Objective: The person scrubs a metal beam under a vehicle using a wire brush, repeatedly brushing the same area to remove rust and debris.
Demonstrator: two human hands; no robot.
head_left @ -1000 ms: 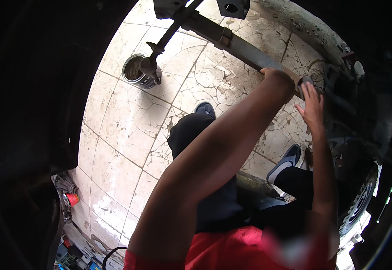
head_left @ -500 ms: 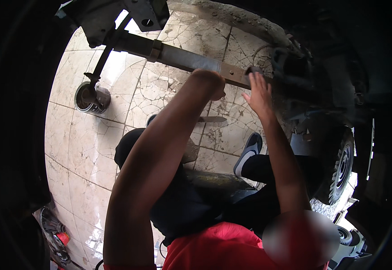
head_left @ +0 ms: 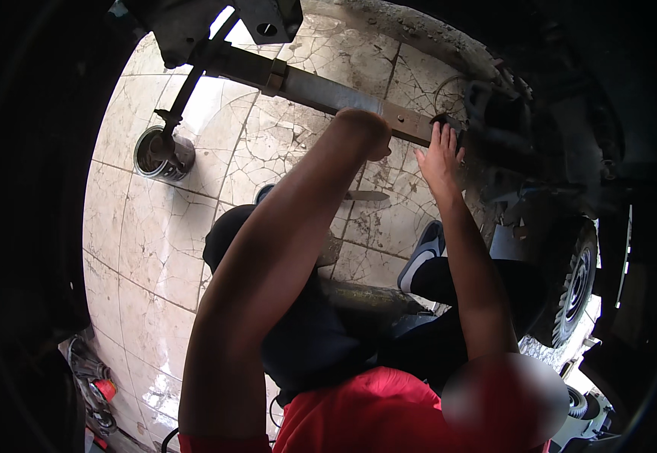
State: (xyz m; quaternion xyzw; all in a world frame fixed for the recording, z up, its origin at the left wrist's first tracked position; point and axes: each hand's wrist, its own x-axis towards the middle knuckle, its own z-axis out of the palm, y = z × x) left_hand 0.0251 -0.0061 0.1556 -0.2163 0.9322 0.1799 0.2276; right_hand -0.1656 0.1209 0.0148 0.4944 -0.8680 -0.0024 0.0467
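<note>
A long leaf-spring bar [head_left: 328, 89], grey in its middle and brown toward its right end, runs across the upper part of the head view. My left hand [head_left: 374, 134] is curled at the bar's near edge, bent at the wrist. Most of its fingers are hidden, so what they grip cannot be made out. Farther right, my right hand [head_left: 442, 160] has its fingers stretched out and apart, with the fingertips at a dark bracket [head_left: 448, 124] by the bar's end. Nothing shows in that hand. A metal clamp [head_left: 275, 76] wraps the bar to the left of my hands.
An open metal can [head_left: 179, 160] stands on the cracked tile floor [head_left: 170, 245], with a dark rod [head_left: 179, 98] hanging over it. A flat pointed blade [head_left: 368, 195] shows beside my left forearm. Dark vehicle parts crowd the right, above a tyre [head_left: 575, 291].
The whole view has shifted slightly, moving the bar and can to the right and a little up. My right hand's fingers have drawn closer to the dark bracket; my left stays at the bar.
</note>
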